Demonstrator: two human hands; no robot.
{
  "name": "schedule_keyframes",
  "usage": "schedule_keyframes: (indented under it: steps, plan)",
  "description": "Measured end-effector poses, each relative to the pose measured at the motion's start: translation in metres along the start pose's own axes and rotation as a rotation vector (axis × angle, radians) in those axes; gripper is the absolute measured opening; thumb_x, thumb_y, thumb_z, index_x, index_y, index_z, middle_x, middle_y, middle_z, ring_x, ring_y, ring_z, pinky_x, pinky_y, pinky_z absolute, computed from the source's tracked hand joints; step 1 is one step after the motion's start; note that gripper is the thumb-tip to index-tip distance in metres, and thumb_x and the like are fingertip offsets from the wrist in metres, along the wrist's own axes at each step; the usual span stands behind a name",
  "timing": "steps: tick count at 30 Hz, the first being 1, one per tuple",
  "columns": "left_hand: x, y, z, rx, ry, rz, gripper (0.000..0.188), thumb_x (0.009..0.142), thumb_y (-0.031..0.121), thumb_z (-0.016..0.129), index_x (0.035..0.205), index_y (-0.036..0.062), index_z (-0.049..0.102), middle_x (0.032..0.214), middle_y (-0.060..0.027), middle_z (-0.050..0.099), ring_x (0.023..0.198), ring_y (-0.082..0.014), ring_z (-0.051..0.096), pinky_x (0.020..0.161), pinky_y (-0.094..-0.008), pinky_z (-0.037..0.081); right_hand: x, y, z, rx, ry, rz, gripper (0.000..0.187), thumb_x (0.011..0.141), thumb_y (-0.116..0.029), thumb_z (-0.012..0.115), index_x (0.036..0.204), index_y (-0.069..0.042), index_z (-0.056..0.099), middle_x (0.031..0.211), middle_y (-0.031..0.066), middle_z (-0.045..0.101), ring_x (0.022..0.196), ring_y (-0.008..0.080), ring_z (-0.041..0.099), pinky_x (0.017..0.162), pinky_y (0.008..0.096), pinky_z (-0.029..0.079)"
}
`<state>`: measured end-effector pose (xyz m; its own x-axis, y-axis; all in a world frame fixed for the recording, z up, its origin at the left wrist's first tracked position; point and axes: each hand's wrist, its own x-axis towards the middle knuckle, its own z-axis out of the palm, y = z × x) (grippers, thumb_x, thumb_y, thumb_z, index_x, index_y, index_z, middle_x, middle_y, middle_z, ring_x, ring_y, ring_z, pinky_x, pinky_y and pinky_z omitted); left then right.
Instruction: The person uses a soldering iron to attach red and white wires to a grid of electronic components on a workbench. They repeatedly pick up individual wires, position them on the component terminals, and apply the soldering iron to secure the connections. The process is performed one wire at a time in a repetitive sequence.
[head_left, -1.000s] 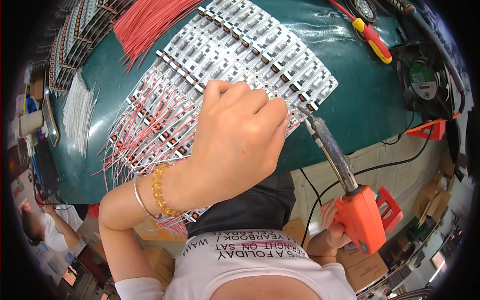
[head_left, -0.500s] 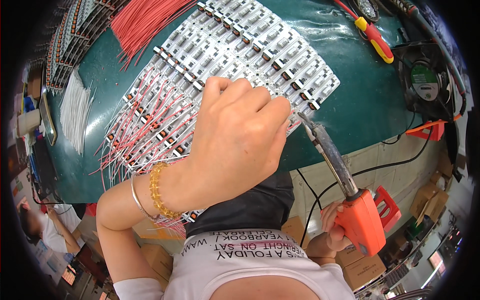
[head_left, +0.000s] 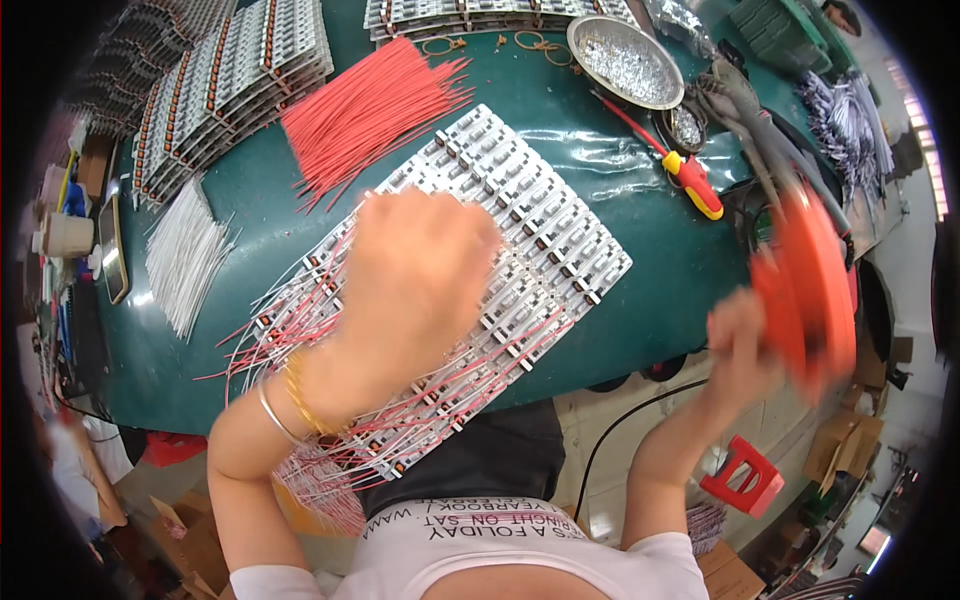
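The white circuit-board panel lies on the green table, partly hidden under the curled left hand; its fingertips are out of sight, so I cannot tell whether they pinch anything; well right of the panel, the blurred right hand grips an orange soldering iron, its tip hard to make out

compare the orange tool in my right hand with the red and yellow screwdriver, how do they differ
The orange tool is held up in the right hand; the screwdriver lies on the green table. The orange tool is blurred, while the screwdriver looks sharp. The orange tool has a bulky body; the screwdriver is slimmer, with a thin shaft. Both are brightly coloured hand tools.
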<state>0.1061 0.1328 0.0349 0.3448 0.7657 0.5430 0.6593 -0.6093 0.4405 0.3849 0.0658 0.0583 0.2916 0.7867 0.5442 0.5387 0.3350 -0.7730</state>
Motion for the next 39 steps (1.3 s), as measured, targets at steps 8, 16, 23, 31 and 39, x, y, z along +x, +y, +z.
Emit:
schedule_keyframes:
  steps: [8, 16, 23, 31, 39]
  plan:
    - [0.032, -0.117, 0.017, 0.313, 0.141, 0.029, 0.016, 0.08, 0.016, 0.07, 0.091, 0.0063, 0.064, 0.086, -0.0068, 0.063, 0.087, -0.0264, 0.057, 0.078, -0.0396, 0.039, 0.047, -0.045, 0.012, -0.269, 0.053, -0.014, 0.027, 0.094, -0.014, 0.06, 0.11, 0.008, 0.058, 0.054, -0.0011, 0.045, 0.041, 0.0065, 0.039, 0.04, 0.0221, 0.03]
    - [0.049, -0.118, 0.018, 0.281, -0.05, -0.132, 0.014, 0.08, 0.016, 0.071, 0.076, 0.0049, 0.064, 0.073, -0.0086, 0.065, 0.073, -0.0269, 0.06, 0.075, -0.0372, 0.039, -0.003, -0.044, -0.039, -0.038, -0.084, -0.095, 0.05, 0.09, -0.012, 0.058, 0.126, 0.017, 0.04, 0.077, 0.0165, 0.059, 0.045, 0.015, 0.044, 0.043, 0.0251, 0.036]
    - [0.043, -0.11, -0.004, 0.008, 0.099, -0.078, 0.017, 0.081, 0.013, 0.07, 0.072, 0.0015, 0.061, 0.065, -0.0095, 0.064, 0.061, -0.0245, 0.059, 0.061, -0.0345, 0.042, -0.063, -0.03, -0.037, 0.206, -0.254, 0.053, 0.068, 0.091, -0.037, 0.063, 0.128, 0.015, 0.039, 0.058, 0.0051, 0.051, 0.041, 0.0116, 0.043, 0.043, 0.0244, 0.036]
    - [-0.009, -0.009, -0.022, -0.415, -0.151, -0.326, 0.009, 0.081, 0.006, 0.071, 0.08, 0.0002, 0.064, 0.07, -0.0036, 0.061, 0.066, -0.012, 0.053, 0.067, -0.0255, 0.041, -0.115, -0.039, -0.025, 0.344, -0.314, 0.304, 0.072, 0.089, -0.048, 0.062, 0.131, 0.007, 0.04, 0.051, 0.0003, 0.049, 0.039, 0.0115, 0.044, 0.045, 0.0263, 0.041]
    - [-0.033, 0.015, 0.012, -0.24, -0.14, -0.096, 0.015, 0.077, 0.004, 0.073, 0.071, 0.0078, 0.06, 0.064, -0.0006, 0.053, 0.061, -0.0186, 0.049, 0.074, -0.0344, 0.034, -0.138, -0.048, -0.026, 0.279, -0.278, 0.472, 0.077, 0.09, -0.053, 0.059, 0.131, 0.009, 0.04, 0.05, -0.0017, 0.047, 0.041, 0.0103, 0.045, 0.046, 0.0265, 0.042]
